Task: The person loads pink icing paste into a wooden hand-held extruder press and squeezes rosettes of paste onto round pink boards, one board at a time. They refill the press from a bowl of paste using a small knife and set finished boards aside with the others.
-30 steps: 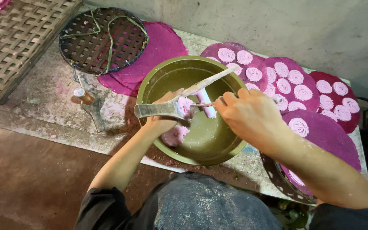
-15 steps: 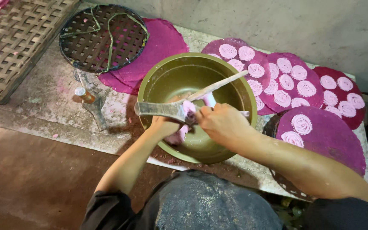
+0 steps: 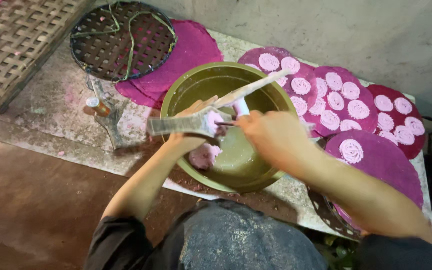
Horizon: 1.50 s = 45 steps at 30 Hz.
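Gripping crusted flat tool (image 3: 176,125), left hand (image 3: 196,122); right hand (image 3: 271,137) pinching thin stick (image 3: 224,123); round olive bowl (image 3: 181,92).

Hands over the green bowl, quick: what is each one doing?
Left hand: closed on a flat dough-caked tool, above the bowl.
Right hand: closed, pinching a thin stick; motion-blurred.

Dark woven tray (image 3: 121,42), magenta mats (image 3: 191,55), perhaps a small bottle (image 3: 97,105)
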{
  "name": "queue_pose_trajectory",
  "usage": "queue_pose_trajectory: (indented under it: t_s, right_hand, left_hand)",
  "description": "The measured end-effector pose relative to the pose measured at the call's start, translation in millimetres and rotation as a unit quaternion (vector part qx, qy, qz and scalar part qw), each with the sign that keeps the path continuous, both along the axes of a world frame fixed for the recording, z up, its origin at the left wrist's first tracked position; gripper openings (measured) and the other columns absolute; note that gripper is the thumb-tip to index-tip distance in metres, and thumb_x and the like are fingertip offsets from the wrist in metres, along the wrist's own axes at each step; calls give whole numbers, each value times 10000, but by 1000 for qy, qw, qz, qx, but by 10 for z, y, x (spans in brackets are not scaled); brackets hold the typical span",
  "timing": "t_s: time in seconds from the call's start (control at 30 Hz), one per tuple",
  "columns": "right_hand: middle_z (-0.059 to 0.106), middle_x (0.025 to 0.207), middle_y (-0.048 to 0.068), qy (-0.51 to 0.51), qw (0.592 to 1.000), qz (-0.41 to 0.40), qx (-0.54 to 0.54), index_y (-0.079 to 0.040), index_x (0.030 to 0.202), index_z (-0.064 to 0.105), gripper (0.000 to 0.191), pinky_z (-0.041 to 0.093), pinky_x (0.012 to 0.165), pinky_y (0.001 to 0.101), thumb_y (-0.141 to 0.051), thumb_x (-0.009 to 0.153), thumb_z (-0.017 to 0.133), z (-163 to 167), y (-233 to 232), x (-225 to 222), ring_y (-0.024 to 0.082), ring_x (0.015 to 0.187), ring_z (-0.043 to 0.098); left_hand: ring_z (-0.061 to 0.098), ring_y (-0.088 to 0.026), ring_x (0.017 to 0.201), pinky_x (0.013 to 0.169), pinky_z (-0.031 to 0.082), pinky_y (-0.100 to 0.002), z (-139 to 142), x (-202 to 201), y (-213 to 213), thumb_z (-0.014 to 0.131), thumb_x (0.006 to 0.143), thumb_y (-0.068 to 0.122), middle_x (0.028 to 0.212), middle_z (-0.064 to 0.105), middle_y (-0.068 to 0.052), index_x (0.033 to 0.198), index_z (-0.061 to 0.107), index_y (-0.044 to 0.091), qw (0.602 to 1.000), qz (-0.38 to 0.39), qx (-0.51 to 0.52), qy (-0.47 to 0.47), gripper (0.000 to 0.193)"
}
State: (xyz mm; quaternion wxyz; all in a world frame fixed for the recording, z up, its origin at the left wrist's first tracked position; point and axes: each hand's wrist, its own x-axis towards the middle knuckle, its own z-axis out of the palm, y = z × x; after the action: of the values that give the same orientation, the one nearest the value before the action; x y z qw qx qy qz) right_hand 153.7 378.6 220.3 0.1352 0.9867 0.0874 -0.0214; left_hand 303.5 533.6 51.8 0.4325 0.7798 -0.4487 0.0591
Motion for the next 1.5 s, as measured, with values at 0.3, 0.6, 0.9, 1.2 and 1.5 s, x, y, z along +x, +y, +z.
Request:
queue_pose_trajectory:
  t_s: [0.3,0.6,0.9,1.2,1.5]
  right_hand:
    - [695,886,98,-61,990,-82,97,-118,1072,631,172,532,540,483,-219,933,623,-292,-281,-223,337,697,700]
    - [646,804,97,-108,777,-141,604,-73,1387,616,391,497,633,312,-137,1005,567,-1840,-208,191,137,692,548]
    - [607,753,7,95,765,-173,613,-104,1358,617,359,483,619,278,-156,1019,510,-2207,-273,-54,103,667,538]
    - [432,1535,127,-177,612,-32,770,-110,1627,189,815,399,1155,418,-604,1038,463,-1645,-690,12,243,1344,475]
    - [529,1519,285,-311,569,90,756,-107,1586,311,690,591,814,358,-385,1051,647,-697,-1140,-1423,329,1084,684]
  left_hand:
    - [752,-227,1128,973,582,-376,-125,240,249,763,882,285,1218,767,-68,1366,666,204,985,105,-26,135,500]
    - [572,-458,1198,963,483,-530,-122,243,-9,843,765,301,1386,512,-281,1563,277,59,989,147,-15,3,1007]
    - [620,-410,1147,910,512,-509,-235,797,44,823,839,216,1284,625,-256,1494,485,22,972,224,-51,49,762]
    - [659,-268,796,712,555,-369,-541,-261,-347,629,785,-40,927,695,-178,1055,661,-121,682,-184,-246,664,284]
    - [701,-177,1022,902,569,-328,364,-1327,-776,779,764,169,1099,736,-54,1213,663,74,825,-311,2,473,473]
